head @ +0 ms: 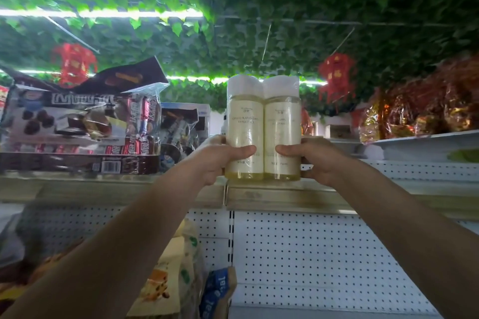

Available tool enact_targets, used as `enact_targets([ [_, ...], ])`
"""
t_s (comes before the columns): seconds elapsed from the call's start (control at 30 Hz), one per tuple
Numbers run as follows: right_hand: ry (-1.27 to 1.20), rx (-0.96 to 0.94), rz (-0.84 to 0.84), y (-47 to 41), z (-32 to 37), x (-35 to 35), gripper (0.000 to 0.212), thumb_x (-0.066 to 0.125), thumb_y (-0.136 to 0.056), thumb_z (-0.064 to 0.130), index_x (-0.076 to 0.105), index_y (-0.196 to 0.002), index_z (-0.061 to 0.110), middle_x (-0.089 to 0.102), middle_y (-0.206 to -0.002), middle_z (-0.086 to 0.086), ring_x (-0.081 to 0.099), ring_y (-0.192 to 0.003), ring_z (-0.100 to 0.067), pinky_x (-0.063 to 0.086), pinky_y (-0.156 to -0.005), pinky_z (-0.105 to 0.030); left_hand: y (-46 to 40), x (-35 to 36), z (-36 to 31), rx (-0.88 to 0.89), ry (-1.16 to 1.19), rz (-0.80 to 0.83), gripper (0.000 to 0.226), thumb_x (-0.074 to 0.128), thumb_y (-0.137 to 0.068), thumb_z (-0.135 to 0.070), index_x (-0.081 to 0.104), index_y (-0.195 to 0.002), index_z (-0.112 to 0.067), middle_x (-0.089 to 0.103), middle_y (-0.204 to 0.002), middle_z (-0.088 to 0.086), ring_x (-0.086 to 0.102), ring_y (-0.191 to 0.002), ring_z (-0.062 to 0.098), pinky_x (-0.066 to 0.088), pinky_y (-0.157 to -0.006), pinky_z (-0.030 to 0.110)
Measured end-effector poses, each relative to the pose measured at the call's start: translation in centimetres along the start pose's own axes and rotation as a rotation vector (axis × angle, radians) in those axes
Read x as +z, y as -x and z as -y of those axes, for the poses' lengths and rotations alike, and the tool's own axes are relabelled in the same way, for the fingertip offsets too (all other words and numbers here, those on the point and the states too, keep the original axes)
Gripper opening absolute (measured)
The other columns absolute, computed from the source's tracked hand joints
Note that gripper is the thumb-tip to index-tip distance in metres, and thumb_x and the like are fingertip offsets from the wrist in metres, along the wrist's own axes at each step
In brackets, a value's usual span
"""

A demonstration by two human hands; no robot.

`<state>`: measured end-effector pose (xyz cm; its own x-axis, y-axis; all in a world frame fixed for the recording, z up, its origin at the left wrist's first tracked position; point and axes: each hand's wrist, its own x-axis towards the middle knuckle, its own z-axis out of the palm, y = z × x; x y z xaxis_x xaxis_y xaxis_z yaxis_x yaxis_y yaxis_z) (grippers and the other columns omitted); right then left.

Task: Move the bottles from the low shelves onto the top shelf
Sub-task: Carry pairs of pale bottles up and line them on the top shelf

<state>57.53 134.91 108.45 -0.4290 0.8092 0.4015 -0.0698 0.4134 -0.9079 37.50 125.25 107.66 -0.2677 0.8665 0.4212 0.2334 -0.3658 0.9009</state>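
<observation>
Two pale yellow bottles with white caps, wrapped together in clear film as a twin pack (263, 122), stand upright at the front edge of the top shelf (285, 195). My left hand (220, 156) grips the left bottle from its side, thumb across the label. My right hand (315, 159) grips the right bottle the same way. Both arms reach up from below. The pack's base sits level with the shelf lip; whether it rests on the shelf I cannot tell.
Boxes of chocolate snacks (77, 127) fill the top shelf left of the pack. Red foil-wrapped goods (425, 109) lie on a shelf at the right. Snack bags (178, 280) stand below against white pegboard (311, 254). Leafy ceiling with red lanterns (335, 75) overhead.
</observation>
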Motion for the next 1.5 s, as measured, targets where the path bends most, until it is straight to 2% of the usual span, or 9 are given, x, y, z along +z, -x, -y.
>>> enact_targets([
  [0.07, 0.001, -0.002, -0.01, -0.1, -0.3, 0.0, 0.046, 0.086, -0.079, 0.016, 0.067, -0.12, 0.013, 0.076, -0.109, -0.003, 0.071, -0.101, -0.02, 0.056, -0.072, -0.036, 0.0, -0.1, 0.0, -0.002, -0.03, 0.008, 0.061, 0.089, -0.072, -0.025, 0.058, -0.123, -0.012, 0.074, -0.111, 0.005, 0.071, -0.101, 0.024, 0.058, -0.09, 0.042],
  [0.17, -0.004, -0.017, -0.019, -0.2, -0.8, 0.0, 0.045, 0.086, -0.078, 0.018, 0.068, -0.119, 0.014, 0.078, -0.105, -0.001, 0.072, -0.099, -0.018, 0.057, -0.077, -0.037, -0.1, -0.3, -0.1, -0.025, -0.102, 0.012, 0.107, 0.098, -0.031, -0.055, 0.056, -0.123, -0.019, 0.071, -0.12, 0.003, 0.067, -0.111, 0.028, 0.053, -0.098, 0.049],
  [0.23, -0.009, -0.022, -0.017, -0.3, -0.9, 0.0, 0.045, 0.086, -0.079, 0.019, 0.067, -0.119, 0.016, 0.078, -0.104, 0.0, 0.072, -0.1, -0.018, 0.056, -0.079, -0.038, -0.6, -0.5, 0.2, -0.03, -0.123, 0.004, 0.117, 0.096, -0.02, -0.058, 0.055, -0.123, -0.02, 0.07, -0.121, 0.003, 0.067, -0.112, 0.029, 0.053, -0.098, 0.05],
  [0.33, -0.014, -0.023, -0.018, -0.5, -1.0, 0.1, 0.047, 0.086, -0.078, 0.018, 0.067, -0.121, 0.015, 0.078, -0.106, 0.0, 0.072, -0.101, -0.019, 0.057, -0.078, -0.038, -0.6, -0.6, 0.2, -0.031, -0.115, -0.003, 0.111, 0.095, -0.025, -0.054, 0.056, -0.122, -0.02, 0.072, -0.117, 0.003, 0.069, -0.108, 0.029, 0.054, -0.097, 0.05],
  [0.47, -0.013, -0.025, -0.019, -0.7, -1.1, 0.1, 0.053, 0.087, -0.077, 0.018, 0.066, -0.125, 0.014, 0.077, -0.11, -0.002, 0.072, -0.104, -0.02, 0.058, -0.083, -0.04, -0.8, -0.6, 0.3, -0.026, -0.087, 0.004, 0.073, 0.093, -0.065, -0.032, 0.056, -0.125, -0.014, 0.074, -0.113, 0.005, 0.072, -0.101, 0.027, 0.057, -0.093, 0.049],
  [0.57, -0.016, -0.021, -0.02, -0.8, -1.1, 0.0, 0.053, 0.086, -0.076, 0.017, 0.065, -0.125, 0.012, 0.077, -0.11, -0.004, 0.072, -0.104, -0.021, 0.058, -0.082, -0.041, -1.2, -0.8, 0.3, -0.025, -0.081, 0.0, 0.064, 0.088, -0.074, -0.023, 0.055, -0.128, -0.01, 0.074, -0.111, 0.007, 0.074, -0.097, 0.025, 0.059, -0.089, 0.048],
  [1.13, 0.027, 0.018, -0.025, -1.7, -0.8, 0.6, 0.056, 0.088, -0.076, 0.016, 0.064, -0.127, 0.011, 0.076, -0.112, -0.003, 0.072, -0.099, -0.018, 0.057, -0.063, -0.032, -2.4, -0.8, 0.6, -0.046, -0.114, -0.011, 0.057, 0.089, -0.073, -0.019, 0.057, -0.119, -0.012, 0.074, -0.111, 0.008, 0.072, -0.1, 0.026, 0.058, -0.092, 0.049],
  [1.43, 0.074, 0.049, 0.035, -1.4, -1.2, -0.4, 0.041, 0.085, -0.079, 0.014, 0.068, -0.117, 0.012, 0.077, -0.111, -0.002, 0.071, -0.104, -0.018, 0.057, -0.082, -0.036, -2.5, -1.0, 0.8, -0.097, -0.244, 0.023, 0.095, 0.098, -0.035, -0.047, 0.057, -0.116, -0.021, 0.072, -0.116, 0.001, 0.069, -0.107, 0.026, 0.054, -0.098, 0.046],
  [1.5, 0.088, 0.046, 0.025, -1.4, -1.2, -0.4, 0.04, 0.085, -0.079, 0.014, 0.069, -0.115, 0.013, 0.077, -0.109, -0.002, 0.072, -0.102, -0.017, 0.057, -0.081, -0.035, -2.6, -1.0, 0.8, -0.094, -0.254, 0.016, 0.089, 0.098, -0.046, -0.044, 0.056, -0.12, -0.02, 0.07, -0.119, 0.002, 0.067, -0.11, 0.026, 0.053, -0.1, 0.045],
])
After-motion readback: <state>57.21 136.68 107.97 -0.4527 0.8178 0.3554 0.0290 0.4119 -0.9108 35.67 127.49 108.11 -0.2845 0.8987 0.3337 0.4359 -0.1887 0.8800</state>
